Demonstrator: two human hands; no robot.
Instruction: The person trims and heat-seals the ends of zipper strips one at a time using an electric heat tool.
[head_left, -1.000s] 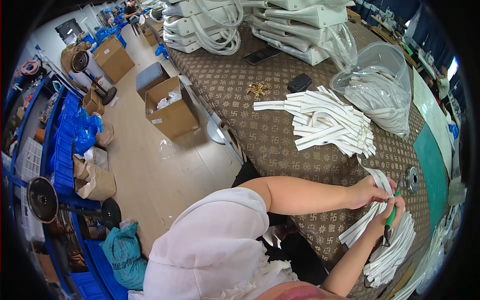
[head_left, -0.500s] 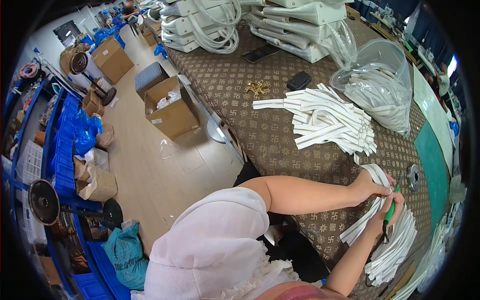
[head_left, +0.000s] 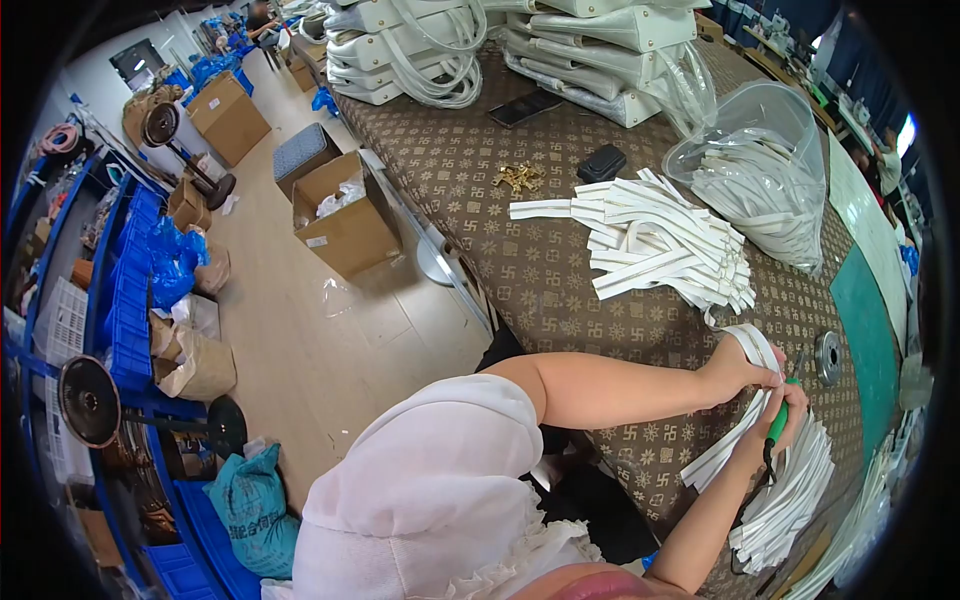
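My left hand point(head_left: 738, 370) is closed on a white zipper strip point(head_left: 750, 342), which curves up over the fingers. Close against it, my right hand point(head_left: 785, 408) grips a green-handled tool point(head_left: 779, 424) with a dark cord or tail below. The tool's thin tip points up beside the strip. Under and beside my right hand lies a pile of white strips point(head_left: 785, 510). A larger heap of white zipper strips point(head_left: 665, 240) spreads on the patterned table point(head_left: 550, 300). Small gold metal pieces point(head_left: 518, 177) and a black case point(head_left: 601, 163) lie beyond the heap.
Stacked white bags point(head_left: 600, 45) stand at the far side, near a dark phone point(head_left: 525, 107). A clear plastic bag of strips point(head_left: 760, 190) and a metal spool point(head_left: 827, 358) are on the right. An open cardboard box point(head_left: 350, 235) stands on the floor left of the table.
The strip in my left hand now bends in a rounder loop over the fingers. Both hands have shifted slightly, and the green tool remains in my right hand.
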